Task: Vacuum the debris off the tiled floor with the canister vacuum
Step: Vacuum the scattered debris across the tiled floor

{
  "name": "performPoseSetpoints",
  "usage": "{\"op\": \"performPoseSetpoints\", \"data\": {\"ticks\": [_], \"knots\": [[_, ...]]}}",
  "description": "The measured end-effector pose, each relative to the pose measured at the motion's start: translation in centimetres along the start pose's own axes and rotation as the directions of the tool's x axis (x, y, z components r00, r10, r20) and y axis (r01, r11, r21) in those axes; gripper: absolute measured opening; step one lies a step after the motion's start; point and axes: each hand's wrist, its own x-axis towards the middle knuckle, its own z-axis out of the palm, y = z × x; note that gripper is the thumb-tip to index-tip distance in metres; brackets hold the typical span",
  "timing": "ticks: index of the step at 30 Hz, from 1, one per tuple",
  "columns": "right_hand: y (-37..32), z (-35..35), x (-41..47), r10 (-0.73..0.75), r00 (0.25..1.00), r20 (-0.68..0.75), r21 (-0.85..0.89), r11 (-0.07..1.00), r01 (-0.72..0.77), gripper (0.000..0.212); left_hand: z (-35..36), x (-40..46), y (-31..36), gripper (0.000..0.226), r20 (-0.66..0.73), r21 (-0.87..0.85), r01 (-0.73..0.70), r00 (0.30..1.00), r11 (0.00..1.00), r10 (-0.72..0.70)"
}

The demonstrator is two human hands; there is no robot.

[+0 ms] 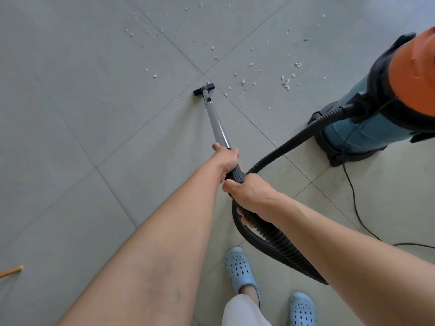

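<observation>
On the tiled floor [70, 114], far of us: debris [244, 81] scattered just beyond the nozzle [203, 89]. Our left hand [225, 161] grips the wand [217, 124], right hand [251, 196] grips the hose [277, 149]; canister vacuum [381, 109] at right. Sweeping underway; next we judge a push far-right.

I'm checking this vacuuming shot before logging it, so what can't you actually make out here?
- Canister vacuum: top and right side cut off by the head view's right edge.
- Power cord: runs off the right edge; plug unseen.
- Wand handle: covered by the left hand and right hand.
- Debris: too small to identify.
- Wooden stick: cut off at left edge.
</observation>
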Motion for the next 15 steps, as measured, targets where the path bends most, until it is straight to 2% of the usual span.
{"op": "performPoseSetpoints", "data": {"ticks": [4, 7, 15], "knots": [[-3.8, 0.3, 2.0, -0.015, 0.999, 0.05, 0.125, 0.992, 0.009, 0.022, -3.1, 2.0, 2.6, 0.028, -0.001, 0.053, -0.018, 1.0, 0.998, 0.018], [-4.7, 0.8, 1.6, 0.004, 0.997, 0.082, 0.153, 0.988, -0.016, 0.022, -4.2, 1.6, 2.9, 0.028, 0.0, 0.092, -0.018, 1.0, 0.996, 0.019], [-0.6, 1.0, -3.0, 0.106, 0.987, 0.122, -0.002, 0.994, -0.107, 0.03, -1.8, -3.9, -1.7, 0.037, -0.003, 0.064, 0.052, 0.999, 0.997, -0.052]]}}
